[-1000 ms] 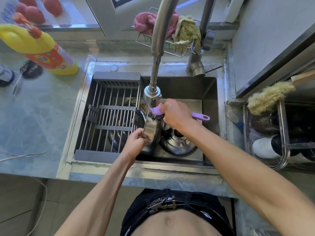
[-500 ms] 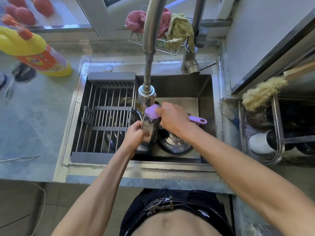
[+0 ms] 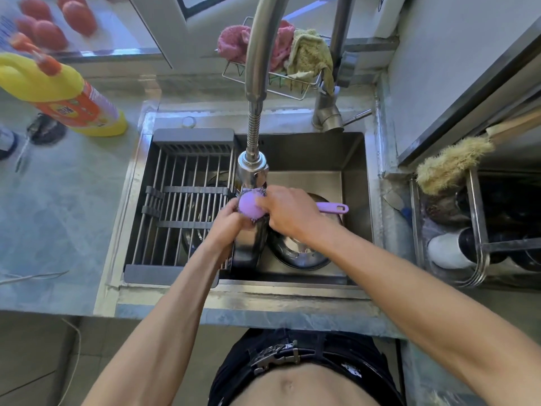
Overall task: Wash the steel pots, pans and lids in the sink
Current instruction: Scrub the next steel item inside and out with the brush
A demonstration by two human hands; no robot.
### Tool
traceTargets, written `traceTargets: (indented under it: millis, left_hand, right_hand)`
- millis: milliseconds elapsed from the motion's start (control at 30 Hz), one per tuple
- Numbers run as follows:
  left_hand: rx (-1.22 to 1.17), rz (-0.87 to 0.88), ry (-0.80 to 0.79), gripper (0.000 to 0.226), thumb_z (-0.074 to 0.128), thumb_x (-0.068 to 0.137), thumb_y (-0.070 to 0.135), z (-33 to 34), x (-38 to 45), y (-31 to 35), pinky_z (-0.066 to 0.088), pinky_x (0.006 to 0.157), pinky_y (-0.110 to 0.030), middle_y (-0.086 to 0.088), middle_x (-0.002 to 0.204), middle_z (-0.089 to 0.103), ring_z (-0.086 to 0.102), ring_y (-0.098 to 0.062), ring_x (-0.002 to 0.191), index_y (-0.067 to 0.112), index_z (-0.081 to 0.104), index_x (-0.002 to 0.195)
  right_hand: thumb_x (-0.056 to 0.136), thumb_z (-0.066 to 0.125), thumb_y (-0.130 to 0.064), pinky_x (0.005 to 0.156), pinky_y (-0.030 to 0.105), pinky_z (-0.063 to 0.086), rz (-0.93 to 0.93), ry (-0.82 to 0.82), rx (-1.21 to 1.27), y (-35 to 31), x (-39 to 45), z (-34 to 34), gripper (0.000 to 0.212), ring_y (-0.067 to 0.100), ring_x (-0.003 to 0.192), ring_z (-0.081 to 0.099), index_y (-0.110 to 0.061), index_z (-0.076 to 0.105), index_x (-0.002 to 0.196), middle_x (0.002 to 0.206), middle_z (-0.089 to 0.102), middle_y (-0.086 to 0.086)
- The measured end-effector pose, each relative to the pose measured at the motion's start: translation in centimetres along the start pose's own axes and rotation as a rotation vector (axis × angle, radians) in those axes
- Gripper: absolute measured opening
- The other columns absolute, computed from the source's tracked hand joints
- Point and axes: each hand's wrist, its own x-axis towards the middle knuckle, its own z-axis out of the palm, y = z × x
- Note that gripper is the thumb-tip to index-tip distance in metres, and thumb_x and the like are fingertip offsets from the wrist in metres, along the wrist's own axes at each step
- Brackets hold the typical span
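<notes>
Head view: I am gripping the steel pot [image 3: 248,244] upright with my left hand [image 3: 231,221] under the faucet [image 3: 252,168] so my right hand [image 3: 288,212], gripping the purple scrubber [image 3: 251,207], is scouring its rim.

The grey stone counter [image 3: 58,200] surrounds the steel sink [image 3: 355,183]. Left of the sink stands a yellow detergent bottle [image 3: 67,95]; a dark small item (blurred) [image 3: 45,131] sits beside it. Right of the sink stands a utensil rack [image 3: 480,230].
</notes>
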Motion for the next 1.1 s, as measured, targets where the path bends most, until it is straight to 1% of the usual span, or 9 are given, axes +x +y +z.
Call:
traceTargets:
  millis: [133, 267, 400, 600, 700, 767, 867, 933, 1100]
  left_hand:
    - [-0.122, -0.037, 0.113, 0.028, 0.054, 0.077, -0.004, 1.6, -0.1, -0.7, 0.045, 0.077, -0.033, -0.005, 0.089, 0.072, 0.062, -0.022, 0.087, 0.011, 0.073, 0.091]
    - [-0.249, -0.032, 0.216, 0.030, 0.050, 0.090, 0.001, 2.8, -0.9, 0.2, 0.035, 0.046, -0.024, 0.006, 0.054, 0.053, 0.048, -0.011, 0.048, 0.019, 0.054, 0.067]
    - [-0.338, 0.033, 0.308, 0.022, 0.059, 0.087, 0.018, 1.5, -0.5, 1.2, 0.041, 0.063, -0.034, -0.002, 0.068, 0.055, 0.051, -0.018, 0.066, 0.022, 0.056, 0.065]
    - [-0.438, -0.078, 0.450, 0.037, 0.056, 0.102, 0.028, 0.6, -1.6, 0.6, 0.049, 0.065, -0.029, 0.000, 0.068, 0.059, 0.056, -0.014, 0.065, 0.018, 0.053, 0.066]
    - [-0.392, -0.101, 0.437, 0.047, 0.057, 0.100, 0.048, 1.4, -2.3, 0.0, 0.053, 0.070, -0.033, -0.004, 0.075, 0.064, 0.061, -0.019, 0.069, 0.015, 0.057, 0.067]
    - [-0.325, -0.073, 0.409, 0.060, 0.057, 0.090, 0.068, 1.9, -2.7, -0.3, 0.059, 0.083, -0.042, -0.009, 0.089, 0.074, 0.070, -0.026, 0.083, 0.010, 0.069, 0.080]
    - [-0.256, -0.028, 0.417, 0.070, 0.054, 0.090, 0.072, 2.1, -3.2, -0.2, 0.057, 0.093, -0.048, -0.014, 0.096, 0.074, 0.069, -0.029, 0.090, 0.004, 0.072, 0.088]
    - [-0.247, -0.011, 0.437, 0.061, 0.052, 0.098, 0.063, 2.4, -3.3, 0.0, 0.055, 0.087, -0.044, -0.010, 0.088, 0.071, 0.067, -0.026, 0.083, 0.006, 0.069, 0.081]
    - [-0.257, -0.003, 0.440, 0.057, 0.052, 0.100, 0.058, 2.6, -3.2, -0.6, 0.048, 0.068, -0.034, -0.004, 0.071, 0.064, 0.062, -0.025, 0.075, 0.010, 0.065, 0.072]
  right_hand:
    - [0.088, 0.053, -0.009, 0.062, 0.034, 0.032, 0.060, 0.049, 0.085, 1.9, -0.3, 0.4, 0.013, 0.035, 0.089, 0.059, -0.012, 0.065, 0.092, 0.088, 0.050, 0.005]
    - [0.098, 0.053, -0.017, 0.061, 0.039, 0.045, 0.086, 0.257, 0.302, 3.7, -1.8, 1.2, 0.019, 0.034, 0.079, 0.057, -0.013, 0.071, 0.098, 0.080, 0.053, 0.006]
    - [0.098, 0.052, -0.026, 0.066, 0.045, 0.051, 0.145, 0.393, 0.469, 4.0, -3.5, 1.4, 0.026, 0.032, 0.075, 0.059, -0.018, 0.072, 0.113, 0.079, 0.059, 0.006]
    - [0.099, 0.056, -0.033, 0.065, 0.036, 0.051, 0.133, 0.485, 0.426, 3.1, -5.9, -0.2, 0.024, 0.024, 0.075, 0.061, -0.024, 0.073, 0.114, 0.079, 0.053, -0.009]
    - [0.092, 0.062, -0.027, 0.049, 0.031, 0.046, -0.029, 0.410, 0.265, 0.7, -7.0, -0.3, 0.018, 0.028, 0.061, 0.061, -0.025, 0.074, 0.105, 0.077, 0.059, -0.001]
    - [0.082, 0.073, -0.014, 0.044, 0.024, 0.034, -0.105, 0.345, 0.171, -0.4, -7.1, -0.5, 0.023, 0.027, 0.053, 0.058, -0.023, 0.074, 0.103, 0.073, 0.057, 0.001]
    - [0.087, 0.062, -0.008, 0.050, 0.029, 0.035, 0.003, 0.376, 0.101, 0.4, -5.3, -2.1, 0.028, 0.034, 0.064, 0.060, -0.020, 0.071, 0.111, 0.081, 0.055, 0.005]
    - [0.088, 0.054, -0.007, 0.054, 0.033, 0.034, 0.063, 0.370, 0.057, 0.5, -4.7, -2.7, 0.031, 0.037, 0.072, 0.062, -0.016, 0.067, 0.115, 0.088, 0.056, 0.007]
    - [0.081, 0.056, -0.004, 0.054, 0.032, 0.036, -0.115, 0.289, 0.054, -2.4, -4.8, -3.2, 0.046, 0.030, 0.071, 0.060, -0.022, 0.067, 0.122, 0.090, 0.060, 0.006]
